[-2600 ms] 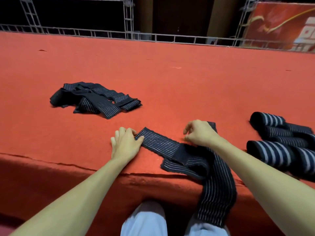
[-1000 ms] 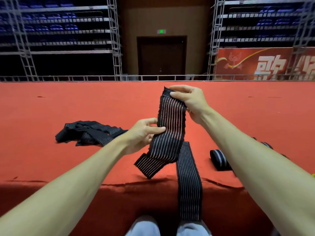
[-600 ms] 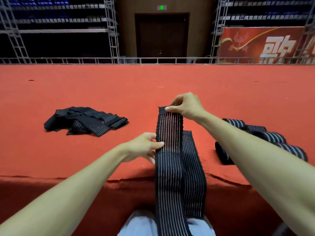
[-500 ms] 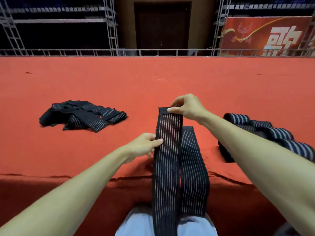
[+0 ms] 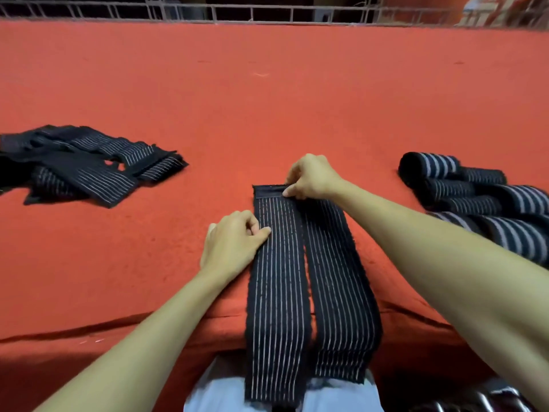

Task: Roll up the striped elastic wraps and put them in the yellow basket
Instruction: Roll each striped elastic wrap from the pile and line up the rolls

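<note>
Much here is covered by hands or lost past the edges.

The loose pile of wraps (image 5: 89,171) runs off the left edge and the rolled wraps (image 5: 475,197) run off the right, so neither can be counted. The right hand (image 5: 312,178) covers the far end of the right-hand strip (image 5: 335,278), and most of its fingers curl out of sight. The left hand (image 5: 234,245) hides its own fingers under the knuckles at the edge of the striped wrap (image 5: 277,278). I cannot tell whether the two strips join. Both hide most of a pale garment (image 5: 217,394). A shiny metal thing (image 5: 487,399) at the bottom right corner is cropped and unclear. The banner (image 5: 505,10) at the top right is blurred and cut off.
</note>
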Action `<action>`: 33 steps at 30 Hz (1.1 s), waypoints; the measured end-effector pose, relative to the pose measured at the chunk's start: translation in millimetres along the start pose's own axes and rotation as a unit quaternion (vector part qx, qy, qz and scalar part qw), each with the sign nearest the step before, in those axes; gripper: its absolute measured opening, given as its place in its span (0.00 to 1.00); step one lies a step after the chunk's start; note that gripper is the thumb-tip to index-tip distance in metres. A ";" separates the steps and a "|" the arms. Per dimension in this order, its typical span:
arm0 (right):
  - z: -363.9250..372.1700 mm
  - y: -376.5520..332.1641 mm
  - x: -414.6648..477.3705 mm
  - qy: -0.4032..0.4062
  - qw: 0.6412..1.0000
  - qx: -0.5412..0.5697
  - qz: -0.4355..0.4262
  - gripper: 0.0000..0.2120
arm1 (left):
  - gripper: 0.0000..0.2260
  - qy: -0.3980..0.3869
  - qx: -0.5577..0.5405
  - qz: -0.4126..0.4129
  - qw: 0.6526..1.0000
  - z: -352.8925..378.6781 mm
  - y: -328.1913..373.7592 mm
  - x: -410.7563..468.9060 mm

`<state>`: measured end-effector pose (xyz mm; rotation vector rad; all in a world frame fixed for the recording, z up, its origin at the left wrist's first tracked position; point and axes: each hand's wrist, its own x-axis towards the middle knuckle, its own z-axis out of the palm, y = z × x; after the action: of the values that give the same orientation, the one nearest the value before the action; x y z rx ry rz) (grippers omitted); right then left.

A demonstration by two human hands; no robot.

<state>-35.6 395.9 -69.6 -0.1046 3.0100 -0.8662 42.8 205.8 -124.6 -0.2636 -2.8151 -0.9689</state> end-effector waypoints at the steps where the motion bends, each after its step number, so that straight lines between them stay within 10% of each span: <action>1: 3.4 1.6 4.2 0.015 1.000 -0.014 0.006 0.08 | 0.16 0.007 -0.011 -0.003 1.000 -0.3 0.7 -1.0; 18: -37.5 58.8 -27.0 0.134 0.985 0.070 0.086 0.13 | 0.06 -0.012 0.095 0.073 0.993 -6.7 20.4 -6.4; 33: -21.6 80.4 -10.5 0.030 0.992 -0.029 0.121 0.10 | 0.03 -0.045 0.010 0.091 0.995 38.4 62.5 -0.1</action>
<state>-30.7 476.0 -94.0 0.2869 3.0161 -0.7713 53.0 278.1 -117.5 -0.5652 -2.8174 -0.9095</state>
